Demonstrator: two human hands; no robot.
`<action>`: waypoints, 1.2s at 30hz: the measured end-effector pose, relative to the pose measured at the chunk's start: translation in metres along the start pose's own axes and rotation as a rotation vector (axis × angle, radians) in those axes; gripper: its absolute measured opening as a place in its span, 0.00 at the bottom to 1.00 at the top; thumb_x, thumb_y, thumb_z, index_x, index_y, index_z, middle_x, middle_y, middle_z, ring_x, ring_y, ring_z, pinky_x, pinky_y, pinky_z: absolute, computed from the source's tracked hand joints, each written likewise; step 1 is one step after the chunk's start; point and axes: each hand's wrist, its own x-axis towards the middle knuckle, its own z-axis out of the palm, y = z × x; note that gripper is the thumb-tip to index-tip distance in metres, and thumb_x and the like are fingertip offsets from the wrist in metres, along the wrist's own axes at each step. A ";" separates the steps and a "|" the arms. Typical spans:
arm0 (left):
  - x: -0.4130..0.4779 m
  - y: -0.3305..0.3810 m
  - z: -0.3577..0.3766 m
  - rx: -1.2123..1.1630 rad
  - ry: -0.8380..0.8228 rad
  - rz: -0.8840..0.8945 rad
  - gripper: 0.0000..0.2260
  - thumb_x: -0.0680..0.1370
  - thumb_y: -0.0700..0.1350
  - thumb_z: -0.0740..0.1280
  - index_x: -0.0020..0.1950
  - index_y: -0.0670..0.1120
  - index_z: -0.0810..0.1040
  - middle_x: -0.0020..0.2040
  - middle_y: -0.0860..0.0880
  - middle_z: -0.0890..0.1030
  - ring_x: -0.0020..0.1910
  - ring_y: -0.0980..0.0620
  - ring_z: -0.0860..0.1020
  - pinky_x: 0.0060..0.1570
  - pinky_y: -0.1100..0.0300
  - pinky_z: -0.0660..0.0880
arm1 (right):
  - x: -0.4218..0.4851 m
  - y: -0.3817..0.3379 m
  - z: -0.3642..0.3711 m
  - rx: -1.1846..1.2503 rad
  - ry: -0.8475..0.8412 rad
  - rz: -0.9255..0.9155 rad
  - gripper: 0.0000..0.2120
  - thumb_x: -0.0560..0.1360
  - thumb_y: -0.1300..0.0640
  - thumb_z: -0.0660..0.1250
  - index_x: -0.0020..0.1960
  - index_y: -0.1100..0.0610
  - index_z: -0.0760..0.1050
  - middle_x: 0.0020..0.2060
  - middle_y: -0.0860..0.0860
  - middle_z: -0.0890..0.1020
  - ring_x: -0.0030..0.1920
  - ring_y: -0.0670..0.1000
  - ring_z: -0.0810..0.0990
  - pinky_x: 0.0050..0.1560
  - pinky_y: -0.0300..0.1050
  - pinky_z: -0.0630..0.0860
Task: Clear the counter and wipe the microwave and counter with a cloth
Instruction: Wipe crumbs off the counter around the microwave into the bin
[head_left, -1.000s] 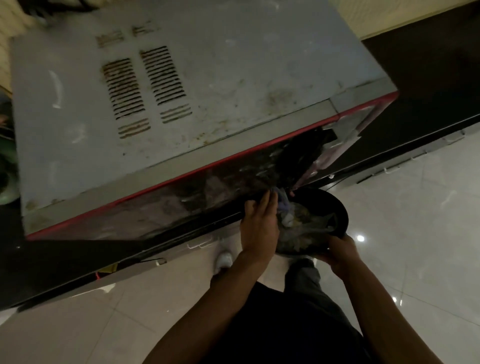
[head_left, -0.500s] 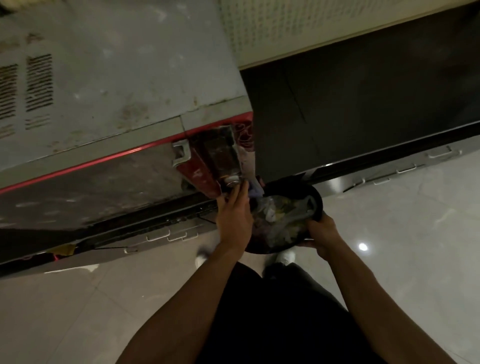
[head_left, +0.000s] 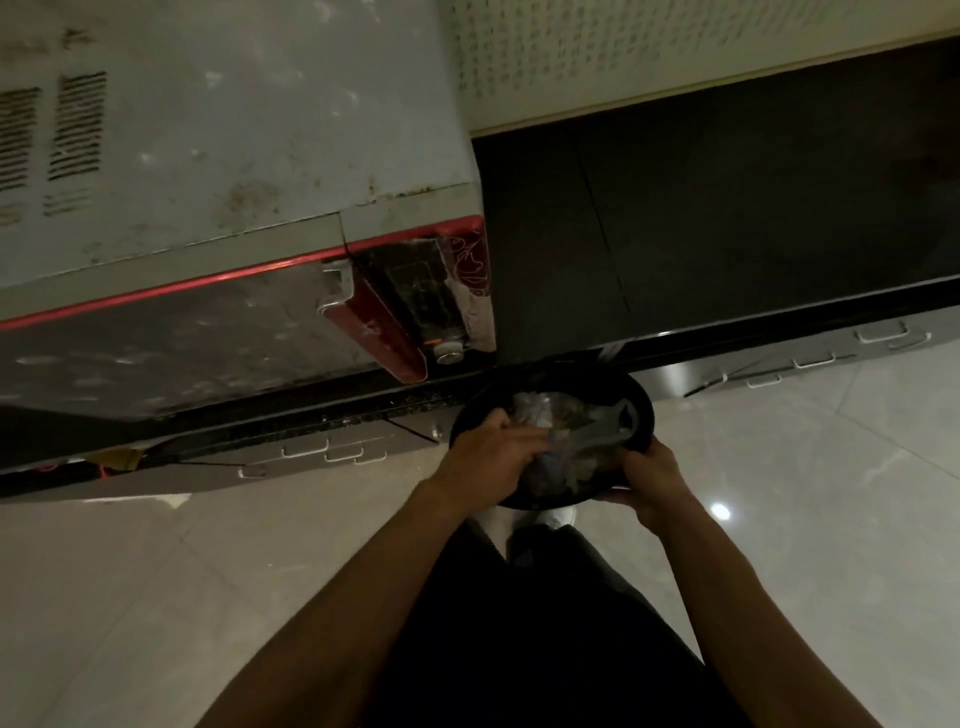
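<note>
While right hand (head_left: 655, 473) grips round black bowl (head_left: 641, 400), left hand (head_left: 485, 460) clutches crinkled wrappers (head_left: 540, 410).

The left hand (head_left: 485, 457) has been drawn back from the microwave (head_left: 234, 208) front and is now laid inside the black bowl (head_left: 641, 400), upon the crumpled wrappers (head_left: 550, 415).

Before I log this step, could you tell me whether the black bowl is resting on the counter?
No, the black bowl is held out past the counter edge, above the floor, by the right hand.
</note>
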 end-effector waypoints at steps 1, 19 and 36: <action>-0.011 0.002 0.003 -0.019 0.041 -0.021 0.20 0.79 0.40 0.65 0.68 0.58 0.78 0.71 0.61 0.76 0.52 0.47 0.71 0.45 0.53 0.77 | 0.000 0.003 0.001 -0.008 -0.009 0.006 0.20 0.77 0.67 0.64 0.68 0.57 0.71 0.56 0.61 0.82 0.49 0.62 0.83 0.34 0.51 0.82; -0.239 -0.007 0.052 -0.182 0.607 -0.804 0.15 0.80 0.45 0.64 0.63 0.60 0.79 0.62 0.61 0.81 0.53 0.49 0.76 0.43 0.55 0.79 | -0.066 0.089 0.101 -0.362 -0.248 0.001 0.23 0.76 0.66 0.68 0.69 0.55 0.71 0.56 0.60 0.82 0.50 0.63 0.83 0.38 0.56 0.83; -0.436 -0.132 0.304 -1.380 1.409 -1.531 0.09 0.83 0.43 0.65 0.60 0.48 0.83 0.49 0.52 0.86 0.47 0.58 0.83 0.49 0.58 0.81 | 0.031 0.429 0.303 -0.782 -0.267 0.195 0.30 0.78 0.71 0.63 0.75 0.49 0.66 0.70 0.58 0.72 0.62 0.62 0.76 0.46 0.58 0.82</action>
